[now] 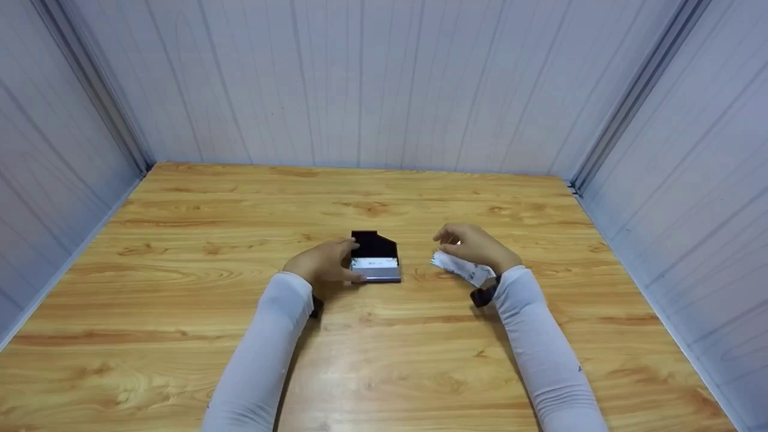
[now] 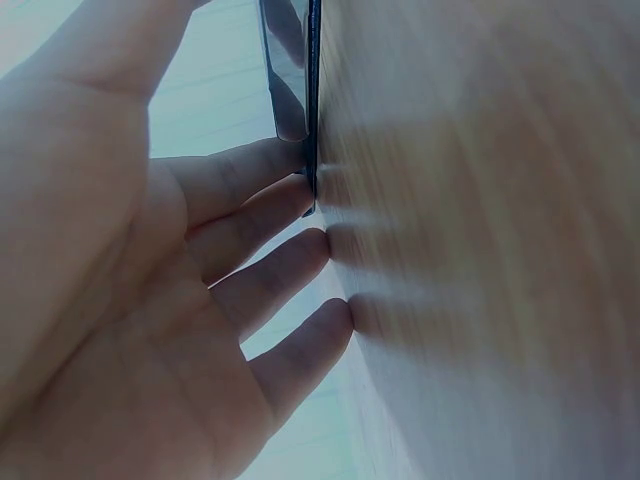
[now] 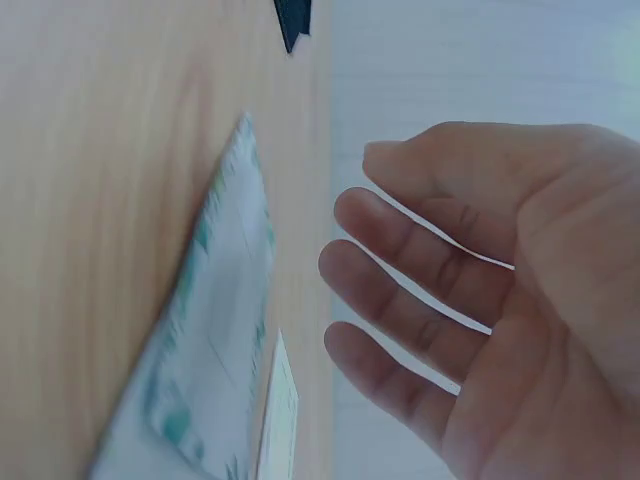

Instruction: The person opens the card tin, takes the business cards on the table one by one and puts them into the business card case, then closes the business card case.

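Observation:
An opened card case (image 1: 375, 243), black inside with a silver front, lies on the wooden table with a white printed card (image 1: 374, 263) standing in it. My left hand (image 1: 324, 261) holds the case at its left side, thumb on the silver front and index finger at the black part. In the left wrist view, the fingertips meet the end of the case (image 2: 290, 70) while the other fingers touch the tabletop. My right hand (image 1: 474, 245) hovers with loosely bent fingers over white cards (image 1: 459, 267) with green leaf print; nothing is in its grasp.
The wooden tabletop (image 1: 384, 348) spreads around both hands. White panelled walls (image 1: 384, 84) close it in at the back and on both sides. Beneath the right wrist sits a black wrist device (image 1: 483, 296).

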### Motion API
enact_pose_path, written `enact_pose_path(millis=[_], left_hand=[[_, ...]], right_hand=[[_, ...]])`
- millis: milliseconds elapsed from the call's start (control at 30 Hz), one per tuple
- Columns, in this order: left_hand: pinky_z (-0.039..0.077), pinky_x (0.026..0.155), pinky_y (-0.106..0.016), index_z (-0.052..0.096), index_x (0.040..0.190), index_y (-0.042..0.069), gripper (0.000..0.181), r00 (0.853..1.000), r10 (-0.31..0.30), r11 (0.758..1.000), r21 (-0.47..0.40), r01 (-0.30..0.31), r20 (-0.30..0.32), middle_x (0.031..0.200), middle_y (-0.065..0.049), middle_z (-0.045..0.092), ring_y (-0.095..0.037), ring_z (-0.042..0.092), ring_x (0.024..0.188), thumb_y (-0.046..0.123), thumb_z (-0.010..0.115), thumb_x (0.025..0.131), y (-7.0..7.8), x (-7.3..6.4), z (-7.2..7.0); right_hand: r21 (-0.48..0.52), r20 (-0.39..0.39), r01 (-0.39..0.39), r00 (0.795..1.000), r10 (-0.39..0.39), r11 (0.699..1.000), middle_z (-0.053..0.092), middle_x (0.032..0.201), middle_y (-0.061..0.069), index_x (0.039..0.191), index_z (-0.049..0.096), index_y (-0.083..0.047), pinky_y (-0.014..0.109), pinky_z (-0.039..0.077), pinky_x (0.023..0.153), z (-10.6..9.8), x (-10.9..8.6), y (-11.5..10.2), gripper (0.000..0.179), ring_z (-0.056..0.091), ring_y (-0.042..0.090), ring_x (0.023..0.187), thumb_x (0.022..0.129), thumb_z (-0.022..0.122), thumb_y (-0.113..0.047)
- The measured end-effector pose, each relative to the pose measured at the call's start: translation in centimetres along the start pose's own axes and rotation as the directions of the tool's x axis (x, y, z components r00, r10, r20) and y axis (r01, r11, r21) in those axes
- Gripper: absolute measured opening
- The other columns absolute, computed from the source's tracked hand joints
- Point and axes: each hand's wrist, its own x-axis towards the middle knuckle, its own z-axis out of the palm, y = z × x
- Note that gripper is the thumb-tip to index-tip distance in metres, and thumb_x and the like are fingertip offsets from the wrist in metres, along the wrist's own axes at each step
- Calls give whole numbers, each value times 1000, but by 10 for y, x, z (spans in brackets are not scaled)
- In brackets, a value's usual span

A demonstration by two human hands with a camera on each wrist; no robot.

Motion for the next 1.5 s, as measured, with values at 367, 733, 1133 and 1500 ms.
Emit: enact_pose_path(millis=[367, 733, 1133, 1500], left_hand=[[24, 118, -49, 29, 159, 11, 89, 1000, -3, 1000, 1, 3, -4, 163, -11, 25, -31, 23, 149, 49, 72, 91, 0, 0, 1], [23, 119, -48, 28, 159, 9, 89, 1000, 12, 1000, 5, -12, 3, 164, -13, 23, -31, 21, 149, 47, 72, 91, -1, 2, 0], [23, 119, -48, 29, 159, 8, 88, 1000, 19, 1000, 19, -19, -2, 163, -14, 24, -32, 21, 149, 47, 72, 92, -1, 1, 0], [24, 119, -48, 29, 159, 9, 89, 1000, -4, 1000, 16, 4, -1, 164, -13, 23, -32, 22, 149, 48, 72, 91, 0, 0, 1]], right_hand=[[-13, -3, -133, 991, 133, 991, 67, 106, 13, 118, 65, 3, 45, 52, 88, -12, -9, 15, 35, 63, 29, 100, 95, 72, -22], [-47, 124, -278, 951, 281, 960, 62, 111, 11, 117, 63, -2, 41, 49, 89, -12, -15, 16, 51, 57, 25, 99, 83, 85, -34], [-10, 141, -289, 947, 288, 957, 59, 112, 14, 123, 57, -3, 33, 51, 74, -8, -14, 20, 54, 56, 24, 92, 84, 84, -28], [-4, 115, -229, 967, 228, 973, 59, 112, 15, 119, 56, -5, 34, 52, 75, -9, -13, 22, 46, 58, 27, 95, 86, 83, -20]])
